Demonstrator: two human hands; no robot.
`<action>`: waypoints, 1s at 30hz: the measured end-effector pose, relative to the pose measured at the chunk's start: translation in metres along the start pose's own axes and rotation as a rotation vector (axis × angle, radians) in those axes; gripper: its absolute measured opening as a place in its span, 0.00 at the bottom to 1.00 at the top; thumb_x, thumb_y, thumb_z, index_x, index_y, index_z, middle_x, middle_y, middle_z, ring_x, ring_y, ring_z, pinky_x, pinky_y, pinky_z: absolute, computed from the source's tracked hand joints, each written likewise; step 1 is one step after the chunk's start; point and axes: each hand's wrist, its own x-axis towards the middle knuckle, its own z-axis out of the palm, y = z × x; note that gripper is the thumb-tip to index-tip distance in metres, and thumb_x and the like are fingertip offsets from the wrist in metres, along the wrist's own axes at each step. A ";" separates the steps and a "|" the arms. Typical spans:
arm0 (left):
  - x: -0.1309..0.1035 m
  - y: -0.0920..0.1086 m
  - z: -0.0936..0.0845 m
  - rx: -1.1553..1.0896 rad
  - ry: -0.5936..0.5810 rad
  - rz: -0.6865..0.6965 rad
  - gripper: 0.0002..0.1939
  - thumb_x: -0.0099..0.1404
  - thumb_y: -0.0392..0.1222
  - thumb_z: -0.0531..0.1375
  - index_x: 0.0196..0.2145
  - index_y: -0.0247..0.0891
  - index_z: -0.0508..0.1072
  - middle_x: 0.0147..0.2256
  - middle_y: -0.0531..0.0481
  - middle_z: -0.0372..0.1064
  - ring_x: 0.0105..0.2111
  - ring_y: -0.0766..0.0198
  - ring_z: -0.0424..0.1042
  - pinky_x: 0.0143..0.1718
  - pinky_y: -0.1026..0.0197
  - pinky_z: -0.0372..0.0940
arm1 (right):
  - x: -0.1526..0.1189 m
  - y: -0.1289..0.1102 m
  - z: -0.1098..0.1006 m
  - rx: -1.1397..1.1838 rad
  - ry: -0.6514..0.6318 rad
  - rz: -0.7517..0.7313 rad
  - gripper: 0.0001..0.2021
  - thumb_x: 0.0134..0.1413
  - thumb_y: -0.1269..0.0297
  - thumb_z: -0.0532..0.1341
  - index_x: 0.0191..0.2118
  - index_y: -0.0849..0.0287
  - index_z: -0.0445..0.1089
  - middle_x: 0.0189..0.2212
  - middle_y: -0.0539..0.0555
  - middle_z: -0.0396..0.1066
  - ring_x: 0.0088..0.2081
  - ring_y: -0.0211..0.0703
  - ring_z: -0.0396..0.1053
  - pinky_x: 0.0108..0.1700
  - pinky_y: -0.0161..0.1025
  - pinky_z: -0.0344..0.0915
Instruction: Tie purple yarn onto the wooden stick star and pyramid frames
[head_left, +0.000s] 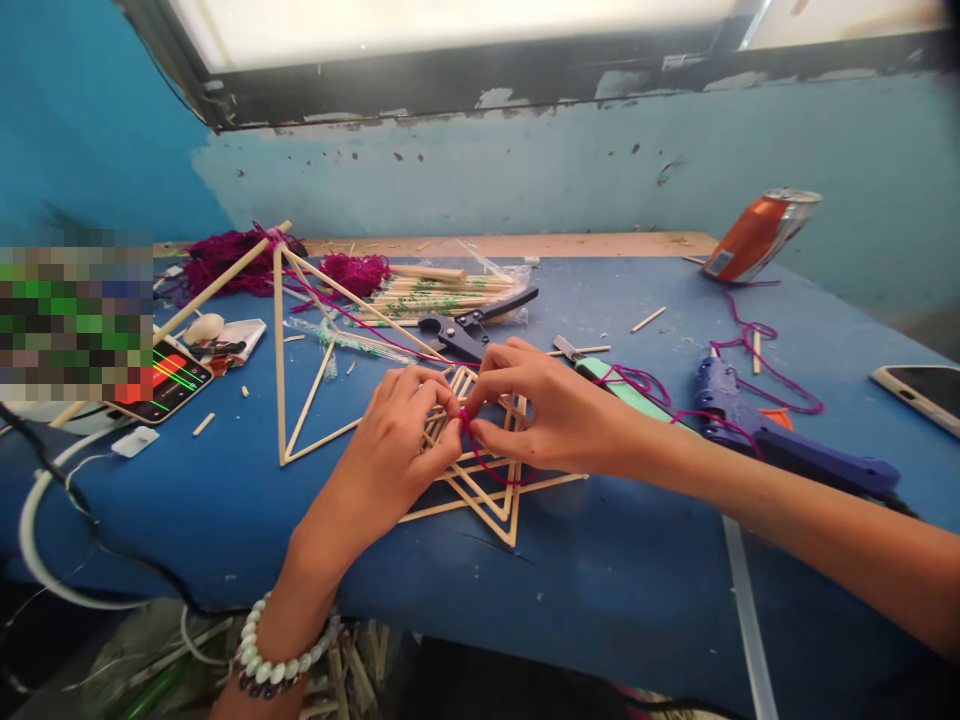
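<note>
Both hands meet over a star-shaped frame of thin wooden sticks (487, 498) lying on the blue table. My left hand (401, 440), with a beaded bracelet at its wrist, pinches magenta yarn (466, 418) at the upper part of the star. From the other side my right hand (536, 410) grips the same yarn between thumb and fingers. A loop of it hangs down over the sticks. The fingertips hide the exact spot where the yarn meets the wood. Left of the star stands a larger stick frame (280, 350) with yarn wound at its top.
Behind are magenta yarn bundles (225, 262), bagged sticks (442, 295) and black-handled cutters (472, 328). To the right lie a green-handled cutter (622, 385), a blue glue gun (787, 440), a phone (919, 390) and a tilted can (761, 238). Cables (45, 540) run along the left.
</note>
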 end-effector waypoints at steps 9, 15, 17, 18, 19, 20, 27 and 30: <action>-0.001 0.002 -0.001 -0.033 -0.010 0.004 0.01 0.70 0.37 0.56 0.40 0.41 0.67 0.46 0.48 0.66 0.52 0.57 0.63 0.55 0.52 0.60 | 0.000 0.005 0.013 -0.084 0.027 0.007 0.05 0.52 0.76 0.61 0.31 0.60 0.68 0.31 0.51 0.66 0.37 0.43 0.60 0.42 0.39 0.58; 0.000 0.002 -0.002 -0.076 0.073 -0.023 0.03 0.68 0.38 0.59 0.40 0.42 0.70 0.45 0.48 0.67 0.52 0.56 0.65 0.55 0.50 0.61 | 0.000 0.002 0.013 -0.089 0.074 -0.048 0.05 0.55 0.77 0.59 0.33 0.59 0.67 0.32 0.51 0.65 0.37 0.42 0.59 0.42 0.39 0.57; 0.000 0.001 -0.003 -0.091 0.116 -0.017 0.04 0.67 0.38 0.60 0.40 0.41 0.71 0.45 0.48 0.67 0.51 0.57 0.66 0.54 0.50 0.62 | 0.000 0.002 0.012 -0.101 0.105 -0.076 0.05 0.56 0.76 0.59 0.34 0.60 0.67 0.33 0.51 0.65 0.37 0.42 0.59 0.43 0.39 0.57; 0.001 0.000 -0.002 -0.091 0.134 -0.012 0.04 0.66 0.37 0.61 0.40 0.41 0.72 0.44 0.48 0.67 0.51 0.57 0.66 0.54 0.50 0.62 | 0.000 0.002 0.012 -0.109 0.116 -0.077 0.05 0.57 0.76 0.59 0.34 0.60 0.67 0.33 0.52 0.65 0.38 0.42 0.59 0.43 0.39 0.58; 0.001 0.000 -0.002 -0.084 0.146 -0.006 0.04 0.66 0.37 0.61 0.40 0.41 0.72 0.44 0.48 0.67 0.50 0.57 0.67 0.54 0.50 0.62 | 0.000 0.002 0.012 -0.117 0.122 -0.071 0.05 0.57 0.76 0.59 0.35 0.60 0.68 0.33 0.52 0.65 0.38 0.43 0.59 0.43 0.39 0.58; 0.001 -0.001 -0.002 -0.069 0.156 0.002 0.04 0.66 0.36 0.62 0.39 0.41 0.73 0.44 0.48 0.68 0.50 0.57 0.67 0.54 0.50 0.62 | -0.001 0.002 0.013 -0.122 0.123 -0.061 0.04 0.57 0.76 0.59 0.35 0.60 0.68 0.33 0.52 0.65 0.38 0.43 0.59 0.42 0.39 0.58; 0.003 0.003 0.000 0.111 0.213 0.032 0.02 0.65 0.35 0.62 0.36 0.40 0.74 0.43 0.47 0.69 0.49 0.55 0.66 0.55 0.48 0.61 | -0.002 0.000 0.013 -0.173 0.157 0.006 0.04 0.54 0.75 0.62 0.32 0.59 0.70 0.30 0.52 0.65 0.37 0.45 0.59 0.42 0.41 0.59; 0.004 0.004 0.001 0.120 0.170 0.033 0.02 0.65 0.35 0.61 0.37 0.40 0.73 0.44 0.47 0.68 0.51 0.55 0.65 0.56 0.48 0.61 | -0.002 -0.002 0.013 -0.233 0.155 0.047 0.04 0.53 0.74 0.62 0.30 0.59 0.70 0.30 0.53 0.65 0.37 0.46 0.58 0.42 0.43 0.58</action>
